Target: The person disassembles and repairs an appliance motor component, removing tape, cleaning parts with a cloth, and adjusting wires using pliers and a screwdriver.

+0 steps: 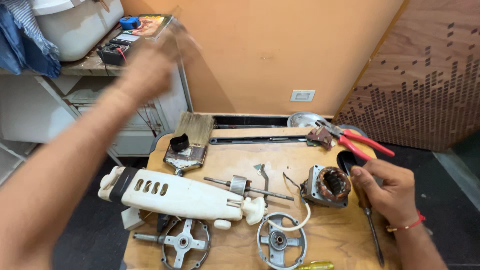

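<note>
Right now my right hand (382, 187) is curled shut around the wooden handle of a screwdriver (369, 220), whose shaft points toward the near edge of the small wooden table (280, 165). That hand sits at the table's right side, just beside the motor stator (327, 186) with its copper windings; whether the knuckles touch it I cannot tell.

My left hand (152, 67) is raised far to the left, up by the shelf, and so blurred that I cannot tell whether it is open or closed (no held object shows in the smear).

On the table, left of centre, lies the white plastic housing (172, 195) with its row of slots. Just past it rests the rotor shaft (247, 186), and farther still a worn paintbrush (189, 142) with a black cap (179, 143) on top of it. Two round metal end frames (279, 242) sit at the near edge, one left, one centre. Red-handled pliers (352, 140) lie at the far right corner. A multimeter (117, 47) sits on the shelf, far left.
</note>
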